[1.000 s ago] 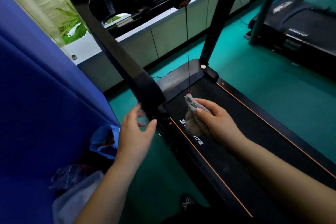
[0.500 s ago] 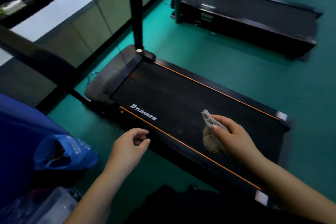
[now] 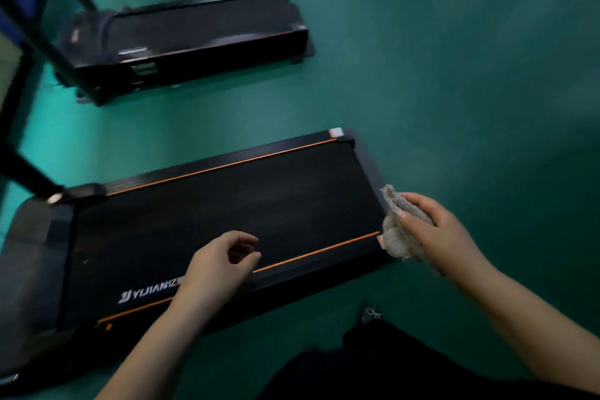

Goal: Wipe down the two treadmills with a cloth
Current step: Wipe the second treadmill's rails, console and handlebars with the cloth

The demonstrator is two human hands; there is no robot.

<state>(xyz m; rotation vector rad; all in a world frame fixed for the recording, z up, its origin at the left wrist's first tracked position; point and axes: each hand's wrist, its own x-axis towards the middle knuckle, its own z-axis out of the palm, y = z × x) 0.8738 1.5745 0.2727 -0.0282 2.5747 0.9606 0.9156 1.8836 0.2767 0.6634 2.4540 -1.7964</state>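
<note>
From my remote seat, the matte green floor (image 3: pixel 454 75) fills most of the head view. On it lies the near treadmill (image 3: pixel 227 204), a long black flat machine with a dark belt and a thin orange stripe (image 3: pixel 318 252) down each side rail. It runs from lower left to right of centre. The far treadmill (image 3: pixel 194 32), also black and low, sits well apart near the top left, roughly parallel to the first. A black slanted upright (image 3: pixel 22 169) rises from the near treadmill's front end at the left edge, blurred. Dark clothing (image 3: pixel 389 367) on the person covers the bottom of the picture. The left hand (image 3: pixel 217 266) hovers over the near side rail, its grip loose, with fingers lightly curled around nothing. I cannot tell whether it touches the rail. The right hand (image 3: pixel 435 230) is at the near treadmill's rear corner, its grip pinching a crumpled grey-beige cloth (image 3: pixel 394 237) between thumb and fingers. The cloth is against the rear end of the machine, just where the nearer orange stripe stops. Silver lettering reading YIJIANZ, the logo (image 3: pixel 147 292), sits on the belt just left of the left wrist. A small white lace (image 3: pixel 373 313) shows on the floor beside the dark clothing.
</note>
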